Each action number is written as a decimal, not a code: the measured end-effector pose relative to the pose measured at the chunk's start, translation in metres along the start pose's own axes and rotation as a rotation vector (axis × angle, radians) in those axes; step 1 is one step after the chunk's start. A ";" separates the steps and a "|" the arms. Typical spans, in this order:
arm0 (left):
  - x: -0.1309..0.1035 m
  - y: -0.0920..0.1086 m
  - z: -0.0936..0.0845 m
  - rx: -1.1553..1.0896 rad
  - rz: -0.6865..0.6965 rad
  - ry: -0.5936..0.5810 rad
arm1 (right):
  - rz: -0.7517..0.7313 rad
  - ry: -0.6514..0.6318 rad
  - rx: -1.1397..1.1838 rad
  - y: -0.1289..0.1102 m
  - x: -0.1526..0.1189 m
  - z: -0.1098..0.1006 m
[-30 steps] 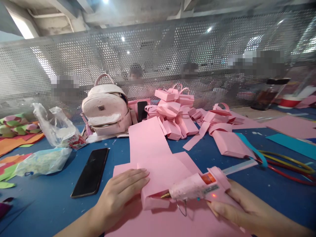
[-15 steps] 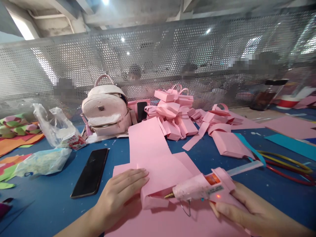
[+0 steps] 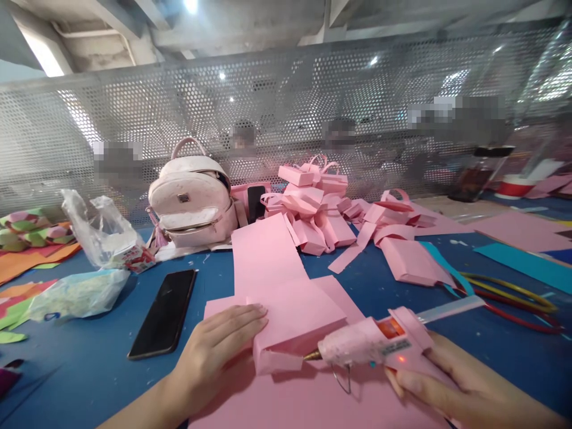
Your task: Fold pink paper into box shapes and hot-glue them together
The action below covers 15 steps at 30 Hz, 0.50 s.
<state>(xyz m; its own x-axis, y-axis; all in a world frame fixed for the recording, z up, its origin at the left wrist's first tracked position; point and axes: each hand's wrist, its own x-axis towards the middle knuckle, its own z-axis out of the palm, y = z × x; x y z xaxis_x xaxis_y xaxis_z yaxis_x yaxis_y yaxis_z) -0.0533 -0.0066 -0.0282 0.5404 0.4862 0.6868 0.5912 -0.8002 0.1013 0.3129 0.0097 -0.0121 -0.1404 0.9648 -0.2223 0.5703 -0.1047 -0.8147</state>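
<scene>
A partly folded pink paper box (image 3: 299,313) lies on larger pink sheets, with a small end flap (image 3: 281,361) sticking out at its near edge. My left hand (image 3: 223,342) grips the left end of this box, fingers together across its top; the thumb is mostly hidden. Wrapped around the handle of a pink hot glue gun (image 3: 357,342) is my right hand (image 3: 440,375). The brass nozzle points left, at the right end of the flap. A red light glows on the gun, and a clear glue stick (image 3: 453,308) projects from its back.
Finished pink paper bags (image 3: 313,205) are heaped beyond the box. A black phone (image 3: 165,313) lies left of my hand, below a pale backpack (image 3: 192,202). Yellow and red cables (image 3: 513,292) and a blue paper strip (image 3: 527,265) are at right. A perforated metal screen (image 3: 286,89) stands behind.
The glue gun has shifted slightly right along the flap, its nozzle now at the flap's right end. My left hand stays on the box.
</scene>
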 end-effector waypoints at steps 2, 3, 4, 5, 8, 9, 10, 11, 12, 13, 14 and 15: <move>0.000 0.000 0.000 -0.004 -0.006 -0.006 | 0.007 -0.058 -0.017 -0.001 -0.001 -0.002; -0.001 0.000 0.000 -0.009 -0.010 -0.011 | 0.006 -0.055 -0.013 -0.003 -0.002 -0.002; -0.001 0.001 -0.001 -0.014 -0.013 -0.015 | 0.004 -0.032 0.002 -0.007 -0.005 -0.001; -0.001 0.001 -0.001 -0.020 -0.016 -0.016 | 0.002 0.003 0.022 -0.012 -0.007 0.001; -0.001 0.001 -0.001 -0.038 -0.020 -0.012 | 0.001 0.080 0.060 -0.028 -0.014 0.006; -0.001 0.002 -0.001 -0.042 -0.019 -0.008 | 0.003 0.100 0.057 -0.032 -0.015 0.007; -0.001 0.002 -0.001 -0.044 -0.017 -0.004 | 0.005 0.118 0.048 -0.033 -0.015 0.006; -0.001 0.002 -0.001 -0.044 -0.017 -0.004 | 0.008 0.128 0.032 -0.034 -0.014 0.005; -0.001 0.002 -0.001 -0.043 -0.019 -0.005 | 0.011 0.123 0.011 -0.033 -0.013 0.003; -0.002 0.002 -0.001 -0.041 -0.022 -0.007 | 0.017 0.091 -0.009 -0.031 -0.012 0.001; -0.002 0.002 -0.001 -0.040 -0.026 -0.010 | 0.017 0.053 -0.024 -0.029 -0.011 -0.001; -0.003 0.002 -0.001 -0.037 -0.030 -0.012 | 0.007 0.014 -0.033 -0.028 -0.011 -0.003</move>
<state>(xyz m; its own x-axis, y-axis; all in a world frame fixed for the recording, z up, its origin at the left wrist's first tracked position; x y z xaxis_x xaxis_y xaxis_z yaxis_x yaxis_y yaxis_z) -0.0543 -0.0096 -0.0293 0.5296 0.5144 0.6745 0.5848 -0.7974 0.1489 0.3013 0.0027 0.0145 -0.1254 0.9674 -0.2198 0.5979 -0.1031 -0.7949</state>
